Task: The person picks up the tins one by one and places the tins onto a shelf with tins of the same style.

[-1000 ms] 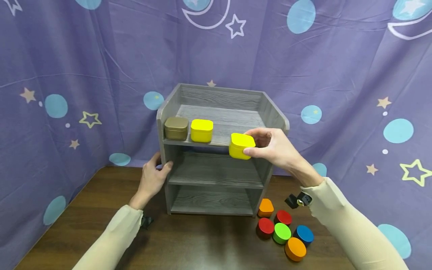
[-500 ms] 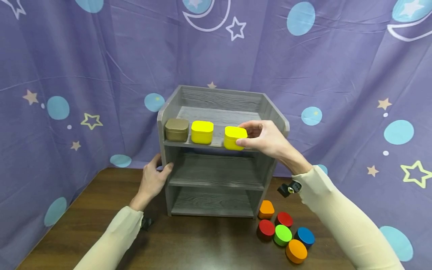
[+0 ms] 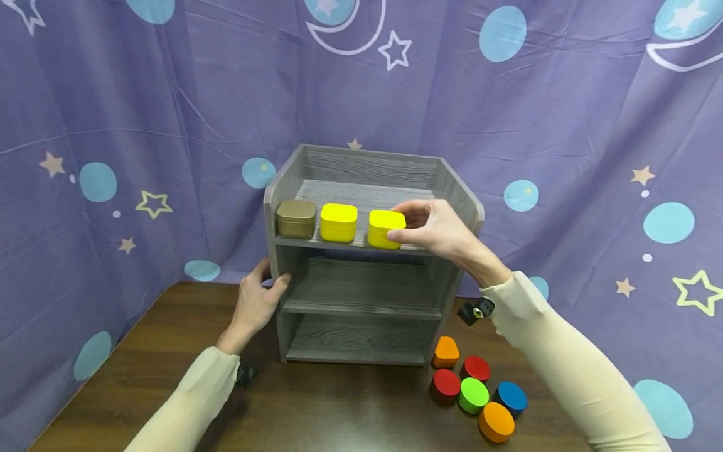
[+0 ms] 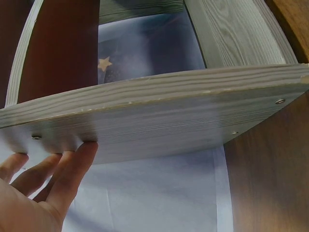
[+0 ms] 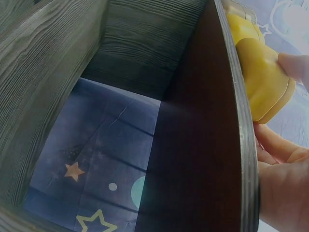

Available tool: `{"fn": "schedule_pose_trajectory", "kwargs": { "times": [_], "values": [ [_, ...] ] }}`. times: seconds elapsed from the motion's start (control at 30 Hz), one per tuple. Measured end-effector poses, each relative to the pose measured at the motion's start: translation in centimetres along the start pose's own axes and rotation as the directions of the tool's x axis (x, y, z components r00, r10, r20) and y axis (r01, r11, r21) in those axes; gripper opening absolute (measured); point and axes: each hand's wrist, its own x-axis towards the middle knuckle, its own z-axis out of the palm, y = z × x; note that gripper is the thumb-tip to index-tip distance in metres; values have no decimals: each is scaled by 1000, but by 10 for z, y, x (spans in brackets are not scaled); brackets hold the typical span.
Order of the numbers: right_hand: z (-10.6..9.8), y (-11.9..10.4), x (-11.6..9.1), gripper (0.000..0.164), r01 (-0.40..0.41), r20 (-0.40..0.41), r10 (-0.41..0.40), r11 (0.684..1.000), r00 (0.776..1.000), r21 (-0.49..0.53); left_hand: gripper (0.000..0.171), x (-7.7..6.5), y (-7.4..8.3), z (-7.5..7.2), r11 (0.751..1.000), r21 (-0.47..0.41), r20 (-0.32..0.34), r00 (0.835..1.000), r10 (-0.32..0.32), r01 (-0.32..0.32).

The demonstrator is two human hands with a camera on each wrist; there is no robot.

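On the top board of a grey wooden shelf (image 3: 361, 312), my right hand (image 3: 437, 232) holds a yellow rounded-square box (image 3: 384, 229) between thumb and fingers at the board's front edge. Another yellow box (image 3: 338, 223) stands just left of it, with a bronze-coloured box (image 3: 296, 219) at the far left of the row. In the right wrist view the held yellow box (image 5: 263, 79) shows beside the board's edge. My left hand (image 3: 257, 301) grips the shelf's left side panel, thumb over its front edge. Its fingertips press the panel's outer face (image 4: 159, 128) in the left wrist view.
Right of the shelf's foot, several pieces lie on the brown table (image 3: 339, 414): an orange rounded block (image 3: 446, 352), red discs (image 3: 445, 385), a green disc (image 3: 473, 395), a blue disc (image 3: 511, 398) and an orange disc (image 3: 496, 422). A purple patterned curtain (image 3: 361, 94) hangs behind.
My right hand has carried the yellow box leftward and up onto the top board's front edge, closer to the other yellow box. My left hand has stayed on the side panel.
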Motion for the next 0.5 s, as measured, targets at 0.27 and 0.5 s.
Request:
{"fn": "schedule_pose_trajectory", "kwargs": {
  "times": [0.27, 0.5],
  "values": [
    [1, 0, 3, 48, -16, -1, 16, 1000, 1000, -14, 36, -1, 0, 1, 1000, 9, -1, 1000, -11, 11],
    [1, -2, 6, 50, -35, 9, 35, 999, 999, -19, 37, -1, 1, 0, 1000, 9, 1, 1000, -11, 11]
  ]
}}
